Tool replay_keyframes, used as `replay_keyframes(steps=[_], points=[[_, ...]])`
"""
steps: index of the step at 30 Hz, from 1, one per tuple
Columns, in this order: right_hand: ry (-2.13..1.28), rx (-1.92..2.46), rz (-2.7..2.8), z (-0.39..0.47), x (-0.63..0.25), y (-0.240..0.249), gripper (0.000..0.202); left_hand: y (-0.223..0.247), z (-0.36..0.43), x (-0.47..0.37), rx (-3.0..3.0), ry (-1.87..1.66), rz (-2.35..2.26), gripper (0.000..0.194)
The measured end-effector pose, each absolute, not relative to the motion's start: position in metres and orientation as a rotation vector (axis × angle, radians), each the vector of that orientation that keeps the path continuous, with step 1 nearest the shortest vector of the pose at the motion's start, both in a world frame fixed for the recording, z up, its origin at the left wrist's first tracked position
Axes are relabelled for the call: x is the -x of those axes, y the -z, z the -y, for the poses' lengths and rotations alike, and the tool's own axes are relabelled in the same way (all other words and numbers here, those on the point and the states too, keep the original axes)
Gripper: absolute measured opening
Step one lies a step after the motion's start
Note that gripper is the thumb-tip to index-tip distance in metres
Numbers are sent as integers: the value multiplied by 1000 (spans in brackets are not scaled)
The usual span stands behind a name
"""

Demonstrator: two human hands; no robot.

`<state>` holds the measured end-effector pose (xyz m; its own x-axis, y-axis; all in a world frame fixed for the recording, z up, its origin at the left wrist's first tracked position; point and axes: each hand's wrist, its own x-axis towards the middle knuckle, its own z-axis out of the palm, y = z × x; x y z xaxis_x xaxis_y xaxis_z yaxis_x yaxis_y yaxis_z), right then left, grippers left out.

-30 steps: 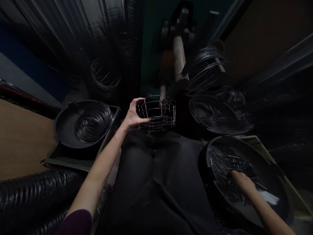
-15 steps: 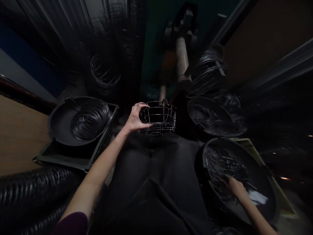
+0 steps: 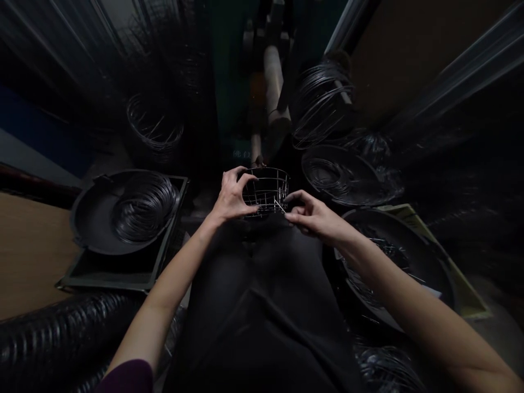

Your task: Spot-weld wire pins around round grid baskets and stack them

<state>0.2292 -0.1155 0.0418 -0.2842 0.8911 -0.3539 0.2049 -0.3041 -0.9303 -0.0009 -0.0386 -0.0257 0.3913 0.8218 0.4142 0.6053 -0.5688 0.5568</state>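
A small round wire basket (image 3: pixel 270 178) is in the middle of the view, in front of a machine's narrow end. My left hand (image 3: pixel 233 195) grips its left side, thumb low and fingers over the upper wire. At the basket's right side, my right hand (image 3: pixel 309 214) pinches a short wire rod (image 3: pixel 280 206) between thumb and fingers. The rod's far end points up and left against the basket's wires; whether it touches them I cannot tell.
A machine shaft (image 3: pixel 273 79) stands beyond the basket. To the left, a dark basin (image 3: pixel 92 218) holds coiled wire rings (image 3: pixel 145 207). On the right are a basin (image 3: pixel 429 262) of short rods and another basin (image 3: pixel 364 177) with wire rings. Wire coils (image 3: pixel 323 101) hang behind.
My right hand has come up from the right basin of rods to the basket, bringing a short wire rod. My left hand still holds the basket. The view has shifted slightly.
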Motion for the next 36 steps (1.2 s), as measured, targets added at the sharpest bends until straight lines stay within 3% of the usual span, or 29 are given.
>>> replay_keyframes(steps=[5,8,11,14,20,25,36], points=[[-1424,1551,1559,83,-223,-26,46,24,41,-4,-2349,-946,-1233,67],[-913,1632,1954,76,-216,-23,37,24,42,-6,-2339,-941,-1229,65],[-365,1607,2429,82,-207,-19,46,27,42,-3,-2286,-977,-1227,63],[-77,1572,2668,86,-200,-15,54,30,42,0,-2223,-1000,-1219,63],[12,1477,2690,69,-205,-20,30,30,31,3,-2208,-1018,-1217,65],[-67,1326,2746,58,-216,-18,29,33,26,-1,-2222,-1029,-1199,65],[111,1402,2725,48,-214,-27,34,28,14,-2,-2220,-1051,-1188,66]])
